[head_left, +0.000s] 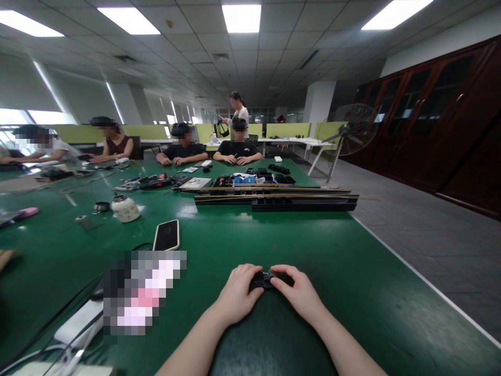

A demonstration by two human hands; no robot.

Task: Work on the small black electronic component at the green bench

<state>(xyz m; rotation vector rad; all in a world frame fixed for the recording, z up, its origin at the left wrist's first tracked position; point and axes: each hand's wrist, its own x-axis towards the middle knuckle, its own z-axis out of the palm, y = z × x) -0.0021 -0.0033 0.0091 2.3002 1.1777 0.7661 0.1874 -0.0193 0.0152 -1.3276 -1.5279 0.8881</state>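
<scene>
A small black part (259,282) lies low over the green table, between my two hands. My left hand (238,293) curls round its left side, the thumb at the near edge and the fingers at the far edge. From the right, the thumb and index finger of my right hand (300,293) pinch a tiny metallic-looking piece (268,275) at the top of the black part. Its exact kind is too small to make out, and the fingers hide much of the black part.
On the green table (313,245), a phone (166,236), a white jar (125,209) and a white power strip (80,324) with cables lie left. Long black rails (305,203) with thin rods cross ahead. Several people sit beyond; a fan (344,130) stands right.
</scene>
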